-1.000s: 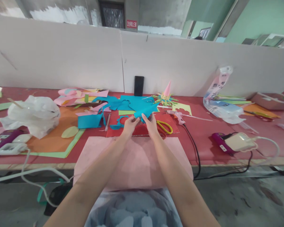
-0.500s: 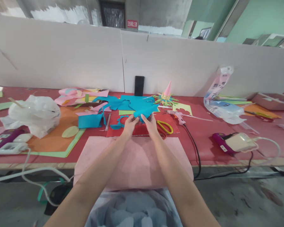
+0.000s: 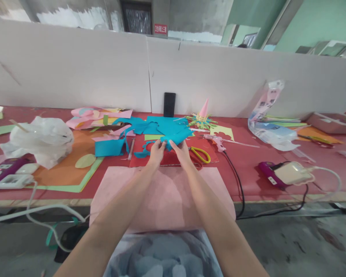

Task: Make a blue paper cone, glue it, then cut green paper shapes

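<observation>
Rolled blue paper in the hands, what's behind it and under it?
Behind the rolled blue paper lie blue sheets; below it, a red sheet shows. What lies directly beneath is covered by the paper, left hand and right hand, so I can't tell.

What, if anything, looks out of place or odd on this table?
Nothing looks spilled or broken. But a crumpled white bag sits partly on the orange paper, like stray packaging, and the black cord of the glue gun hangs over the front edge of the table, where it might snag.
</observation>
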The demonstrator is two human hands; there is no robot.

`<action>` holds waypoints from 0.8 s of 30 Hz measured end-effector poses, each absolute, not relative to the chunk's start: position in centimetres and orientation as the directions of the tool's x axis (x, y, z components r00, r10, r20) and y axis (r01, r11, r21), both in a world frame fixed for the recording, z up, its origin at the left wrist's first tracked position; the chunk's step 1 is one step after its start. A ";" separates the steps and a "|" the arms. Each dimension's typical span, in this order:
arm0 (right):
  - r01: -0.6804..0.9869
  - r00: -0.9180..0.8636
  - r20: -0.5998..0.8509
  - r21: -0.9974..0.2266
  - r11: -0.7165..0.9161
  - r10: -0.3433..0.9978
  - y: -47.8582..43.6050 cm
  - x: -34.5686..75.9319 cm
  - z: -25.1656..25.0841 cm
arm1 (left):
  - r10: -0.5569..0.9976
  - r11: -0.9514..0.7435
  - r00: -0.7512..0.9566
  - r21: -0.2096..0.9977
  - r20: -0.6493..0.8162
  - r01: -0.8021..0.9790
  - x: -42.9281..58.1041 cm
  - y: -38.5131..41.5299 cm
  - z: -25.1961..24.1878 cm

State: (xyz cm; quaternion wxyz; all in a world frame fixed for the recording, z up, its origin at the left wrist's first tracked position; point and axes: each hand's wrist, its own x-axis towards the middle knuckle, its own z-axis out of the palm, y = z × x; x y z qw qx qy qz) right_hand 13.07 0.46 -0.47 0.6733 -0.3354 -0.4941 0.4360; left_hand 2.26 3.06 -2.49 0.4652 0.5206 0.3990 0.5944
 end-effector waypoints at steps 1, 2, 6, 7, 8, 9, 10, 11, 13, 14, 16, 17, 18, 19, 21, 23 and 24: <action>-0.252 0.128 0.373 -0.884 0.394 0.919 0.4 13.1 -0.5 | 0.963 -0.268 -0.027 0.956 0.266 -0.124 2.3 3.0 -2.5; -0.249 0.128 0.373 -0.885 0.394 0.919 0.4 13.1 -0.5 | 0.958 -0.288 -0.023 0.951 0.287 -0.112 2.3 2.9 -2.4; -0.215 0.164 0.372 -0.890 0.401 0.914 0.4 13.4 -0.5 | 0.958 -0.282 0.001 0.950 0.285 -0.131 2.4 2.5 -2.0; -0.198 0.178 0.370 -0.894 0.402 0.912 0.4 13.5 -0.5 | 0.961 -0.273 0.009 0.951 0.277 -0.143 2.4 2.4 -1.9; -0.174 0.192 0.363 -0.902 0.396 0.912 0.4 13.6 -0.5 | 0.962 -0.268 0.013 0.952 0.273 -0.151 2.4 2.3 -1.8; -0.150 0.203 0.351 -0.911 0.384 0.914 0.5 13.7 -0.5 | 0.963 -0.266 0.012 0.952 0.271 -0.149 2.4 2.3 -1.8; -0.129 0.210 0.336 -0.921 0.367 0.918 0.5 13.9 -0.5 | 0.962 -0.268 0.006 0.954 0.271 -0.136 2.4 2.2 -1.7; -0.117 0.215 0.322 -0.929 0.352 0.922 0.5 14.0 -0.5 | 0.961 -0.274 -0.005 0.955 0.275 -0.115 2.4 2.2 -1.7; -0.127 0.210 0.318 -0.929 0.349 0.924 0.5 14.0 -0.5 | 0.957 -0.291 -0.026 0.955 0.290 -0.060 2.3 2.1 -1.6; -0.147 0.203 0.329 -0.921 0.361 0.922 0.5 14.0 -0.5 | 0.954 -0.300 -0.030 0.954 0.299 -0.031 2.3 2.0 -1.6; -0.190 0.191 0.351 -0.903 0.386 0.917 0.5 14.0 -0.4 | 0.948 -0.318 -0.009 0.948 0.319 0.011 2.3 1.9 -1.5; -0.204 0.187 0.354 -0.899 0.388 0.916 0.6 13.9 -0.3 | 0.944 -0.329 0.012 0.944 0.328 0.021 2.3 1.8 -1.5; -0.211 0.185 0.349 -0.899 0.384 0.919 0.6 13.9 -0.3 | 0.941 -0.338 0.038 0.941 0.337 0.024 2.4 1.8 -1.4; -0.212 0.190 0.339 -0.902 0.376 0.921 0.6 13.9 -0.3 | 0.936 -0.347 0.067 0.938 0.344 0.022 2.4 1.8 -1.4; -0.204 0.209 0.323 -0.909 0.364 0.923 0.7 14.0 -0.5 | 0.930 -0.356 0.112 0.934 0.351 0.023 2.5 1.7 -1.4; -0.204 0.244 0.322 -0.905 0.373 0.915 0.8 14.1 -0.6 | 0.930 -0.349 0.137 0.936 0.342 0.032 2.5 1.6 -1.3; -0.212 0.262 0.327 -0.898 0.384 0.908 0.9 14.1 -0.7 | 0.933 -0.341 0.140 0.940 0.333 0.036 2.5 1.6 -1.2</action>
